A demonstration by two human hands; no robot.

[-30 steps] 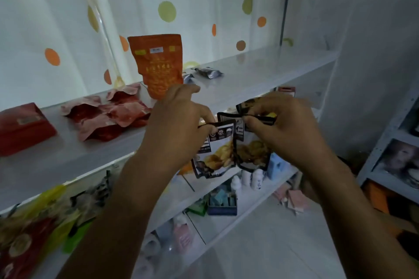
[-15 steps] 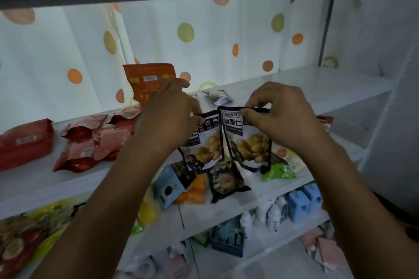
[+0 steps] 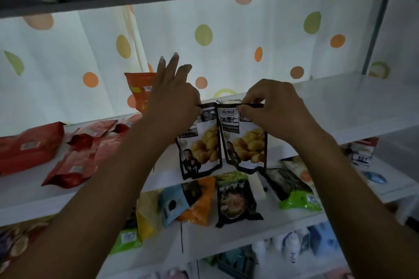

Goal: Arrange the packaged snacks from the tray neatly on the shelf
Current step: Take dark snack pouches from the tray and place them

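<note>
White shelf (image 3: 340, 106); left hand (image 3: 174, 106), right hand (image 3: 274, 111) pinch pouches (image 3: 246, 142) upright, apparently hanging.

We log both hands near frame centre. The left hand (image 3: 172, 106) pinches the top edge of the left black pouch (image 3: 201, 149), its other fingers raised straight. The right hand (image 3: 274, 111) pinches the top seam of the right black pouch (image 3: 246, 145). We note both pouches hang upright, side edges touching, before the white shelf (image 3: 340, 102). At centre left an orange pouch (image 3: 138, 86) stands upright, partly behind the left hand. Red packets (image 3: 90, 149) lie flat at left. A dotted curtain (image 3: 226, 52) fills the background. Mixed snack bags (image 3: 235, 201) lie lower centre.
</note>
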